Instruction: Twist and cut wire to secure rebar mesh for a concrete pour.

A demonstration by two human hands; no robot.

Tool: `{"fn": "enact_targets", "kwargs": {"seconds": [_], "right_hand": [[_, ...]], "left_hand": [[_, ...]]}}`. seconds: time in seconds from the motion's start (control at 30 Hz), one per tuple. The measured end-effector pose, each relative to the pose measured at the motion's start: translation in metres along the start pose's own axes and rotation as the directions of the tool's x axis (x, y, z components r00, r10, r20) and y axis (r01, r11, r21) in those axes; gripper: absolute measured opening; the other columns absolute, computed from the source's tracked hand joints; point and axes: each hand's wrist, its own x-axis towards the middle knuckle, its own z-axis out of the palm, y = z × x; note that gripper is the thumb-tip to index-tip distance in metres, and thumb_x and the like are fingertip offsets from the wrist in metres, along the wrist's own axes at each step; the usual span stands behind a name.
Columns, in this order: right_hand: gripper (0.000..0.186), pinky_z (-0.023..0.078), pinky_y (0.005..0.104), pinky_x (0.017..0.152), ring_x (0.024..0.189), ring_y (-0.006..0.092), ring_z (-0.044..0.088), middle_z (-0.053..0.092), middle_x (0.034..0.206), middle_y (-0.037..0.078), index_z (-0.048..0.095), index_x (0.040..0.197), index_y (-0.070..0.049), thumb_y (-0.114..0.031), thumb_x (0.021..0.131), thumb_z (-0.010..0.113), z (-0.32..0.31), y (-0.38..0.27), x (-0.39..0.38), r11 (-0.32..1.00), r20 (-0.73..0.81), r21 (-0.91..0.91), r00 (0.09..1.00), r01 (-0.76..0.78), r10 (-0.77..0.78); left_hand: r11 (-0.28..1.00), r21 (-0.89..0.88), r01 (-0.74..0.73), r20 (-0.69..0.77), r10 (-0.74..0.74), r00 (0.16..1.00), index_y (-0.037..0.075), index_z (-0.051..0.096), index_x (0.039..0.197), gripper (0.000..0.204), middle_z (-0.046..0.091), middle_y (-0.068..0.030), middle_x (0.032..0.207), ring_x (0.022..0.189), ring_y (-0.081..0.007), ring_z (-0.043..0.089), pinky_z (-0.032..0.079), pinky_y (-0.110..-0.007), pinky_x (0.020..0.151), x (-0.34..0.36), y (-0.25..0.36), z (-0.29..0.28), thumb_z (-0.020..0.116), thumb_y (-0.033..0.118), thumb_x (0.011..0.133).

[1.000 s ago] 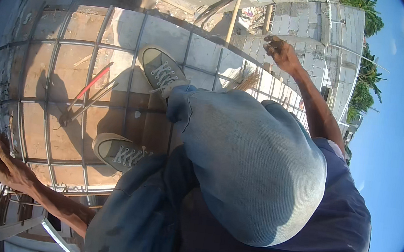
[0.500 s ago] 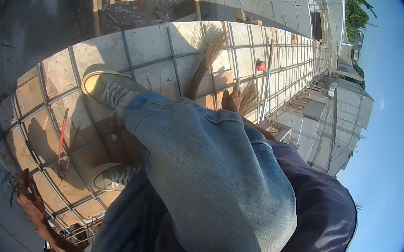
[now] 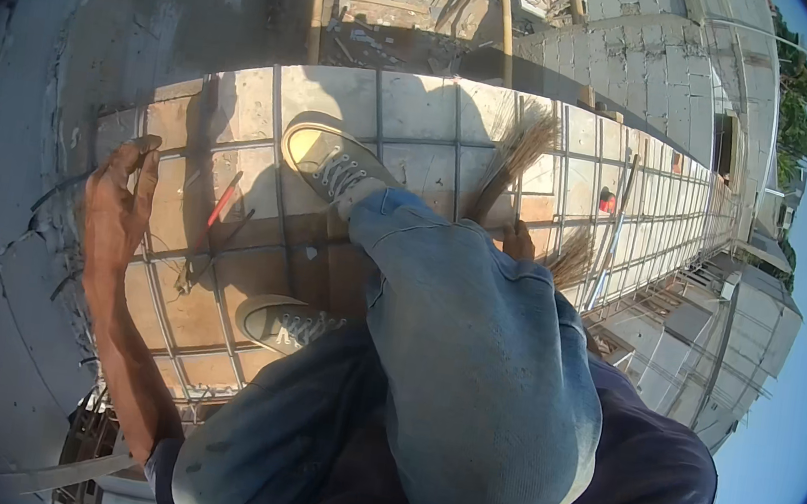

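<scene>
My left hand (image 3: 120,197) is at the left end of a rebar grid (image 3: 276,141), beside the wooden boards under it. Its fingers are bent, with thumb and fingertips close together; whatever they grip, if anything, is too small to make out. My right hand (image 3: 520,240) shows only partly past my raised knee, between two bundles of thin twigs like stick brooms: one twig bundle (image 3: 525,146) fans upward, the other twig bundle (image 3: 572,260) lies to the right. Whether it grips one is hidden. A slim red handle (image 3: 225,198) lies on the boards near my feet.
My shoes (image 3: 334,165) stand among the bars. A small red object (image 3: 608,202) and a long pale rod (image 3: 613,239) lie farther right. A grey wall (image 3: 32,156) rises at the left. Wooden poles (image 3: 505,23) stand beyond the far edge, with rubble below.
My left hand has moved up and inward, from the lower left to the grid's left end; its fingers have drawn together. The whole view has shifted, so the scene sits farther right.
</scene>
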Motion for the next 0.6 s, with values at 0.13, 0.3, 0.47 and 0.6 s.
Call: {"fn": "enact_targets", "kwargs": {"seconds": [0.13,0.3,0.47,0.6], "right_hand": [[0.044,0.047,0.0468,0.088,0.1,0.0361,0.063,0.065,0.107,0.022,0.055,0.122,-0.003,-0.039,0.098,0.047,-0.012,-0.018,-0.021,0.914,0.016,0.388,0.992,-0.123,0.126],[0.042,0.048,0.0436,0.087,0.098,0.0294,0.063,0.065,0.109,0.019,0.055,0.123,-0.004,-0.038,0.099,0.048,-0.056,-0.138,0.028,0.886,0.09,0.431,0.969,0.17,-0.23],[0.041,0.048,0.0403,0.087,0.097,0.0226,0.062,0.064,0.111,0.016,0.055,0.124,-0.005,-0.037,0.099,0.049,-0.082,-0.278,-0.004,0.749,0.225,0.567,0.811,0.341,-0.54],[0.04,0.048,0.0336,0.086,0.094,0.0184,0.062,0.065,0.103,0.015,0.058,0.119,-0.002,-0.036,0.099,0.051,-0.114,-0.364,-0.096,0.643,0.458,0.64,0.462,0.42,-0.759]], "left_hand": [[0.918,-0.339,-0.204,-0.261,0.117,0.958,-0.001,0.065,0.099,0.017,0.066,-0.0203,0.093,0.082,-0.037,0.063,0.049,-0.043,0.072,-0.001,0.011,0.022,0.059,0.013,0.091],[0.906,-0.383,-0.179,-0.59,-0.091,0.802,-0.001,0.067,0.102,0.019,0.068,-0.0202,0.096,0.085,-0.0378,0.065,0.052,-0.042,0.076,-0.083,-0.007,0.018,0.062,0.012,0.089],[0.943,-0.332,0.021,-0.943,-0.331,-0.04,-0.001,0.063,0.112,0.02,0.065,-0.0109,0.1,0.091,-0.0173,0.065,0.053,-0.031,0.077,-0.196,-0.039,-0.039,0.06,0.008,0.095],[0.996,-0.017,0.087,-0.885,0.026,-0.466,-0.002,0.043,0.129,0.04,0.055,-0.0134,0.116,0.106,-0.0219,0.058,0.052,-0.029,0.084,-0.272,-0.037,-0.148,0.059,0.015,0.097]]}}
